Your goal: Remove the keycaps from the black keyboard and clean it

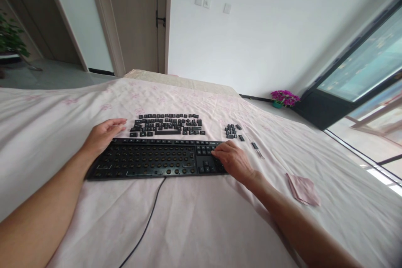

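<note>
A black corded keyboard point(150, 161) lies on the pale bedspread in front of me. Its main block has bare sockets, while keys remain on the top row and around the arrows. My left hand point(102, 136) is at the keyboard's far left corner, fingers stretched out and apart, holding nothing visible. Over the number pad at the right end lies my right hand point(230, 157), its fingers bent and drawn together; whatever is under the fingertips is hidden. Beyond the keyboard, loose black keycaps point(168, 125) are laid out in rows. A smaller keycap group point(231, 130) sits further right.
A thin wire-ended tool with a black handle point(254, 145) lies right of the keyboard. A folded pink cloth point(303, 189) is nearer me. The keyboard's cable point(150, 213) runs toward me across the bedspread point(201, 222). Purple flowers point(284, 97) stand beyond the bed.
</note>
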### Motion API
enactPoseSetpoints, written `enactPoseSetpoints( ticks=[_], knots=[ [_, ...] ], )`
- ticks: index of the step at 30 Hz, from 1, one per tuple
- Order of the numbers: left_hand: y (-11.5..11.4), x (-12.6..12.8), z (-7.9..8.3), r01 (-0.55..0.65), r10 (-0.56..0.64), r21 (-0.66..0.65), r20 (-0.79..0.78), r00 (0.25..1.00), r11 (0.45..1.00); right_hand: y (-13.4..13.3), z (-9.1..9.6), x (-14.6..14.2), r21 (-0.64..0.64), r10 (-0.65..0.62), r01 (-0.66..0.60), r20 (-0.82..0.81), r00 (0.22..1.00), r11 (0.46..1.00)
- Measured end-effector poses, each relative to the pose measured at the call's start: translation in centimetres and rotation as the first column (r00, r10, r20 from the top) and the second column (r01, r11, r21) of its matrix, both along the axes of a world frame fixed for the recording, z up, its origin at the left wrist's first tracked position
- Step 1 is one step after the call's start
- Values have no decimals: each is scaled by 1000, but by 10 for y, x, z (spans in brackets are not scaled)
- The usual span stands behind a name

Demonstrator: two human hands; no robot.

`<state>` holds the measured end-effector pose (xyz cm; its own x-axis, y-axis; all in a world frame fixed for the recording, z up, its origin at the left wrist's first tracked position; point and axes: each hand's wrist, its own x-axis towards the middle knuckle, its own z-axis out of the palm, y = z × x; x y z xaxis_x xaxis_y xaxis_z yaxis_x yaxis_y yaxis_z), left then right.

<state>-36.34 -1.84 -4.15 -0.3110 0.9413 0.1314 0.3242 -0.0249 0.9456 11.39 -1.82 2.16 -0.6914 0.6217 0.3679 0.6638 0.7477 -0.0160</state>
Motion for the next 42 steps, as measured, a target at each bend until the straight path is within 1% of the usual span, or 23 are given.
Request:
enactPoseSetpoints(
  ticks=[3,7,14,20,25,31,36,42],
  knots=[
    [0,2,2,2,-2,1,-5,1000,1000,0,-5,1,-25,28,-29,-42,999,999],
    [-1,3,4,4,-4,-4,-4,1000,1000,0,-11,3,-53,3,-11,-144,990,999],
    [0,2,1,8,-8,0,8,1000,1000,3,-18,5,-128,-30,-6,-284,958,992],
    [-2,4,4,3,-3,1,-17,1000,1000,5,-31,9,-102,-56,18,-383,922,995],
    [-3,6,6,-7,7,3,-42,999,1000,7,-32,8,-120,-66,13,-449,891,993],
    [-3,7,7,-7,8,6,-56,998,1000,6,-30,9,-151,-72,6,-436,897,989],
    [-3,7,8,-14,13,-9,-58,998,1000,-4,-23,8,-119,-45,8,-307,951,993],
    [-2,5,5,-18,17,-11,-94,995,1000,-12,-17,4,-64,-44,33,-184,982,997]
  ],
)
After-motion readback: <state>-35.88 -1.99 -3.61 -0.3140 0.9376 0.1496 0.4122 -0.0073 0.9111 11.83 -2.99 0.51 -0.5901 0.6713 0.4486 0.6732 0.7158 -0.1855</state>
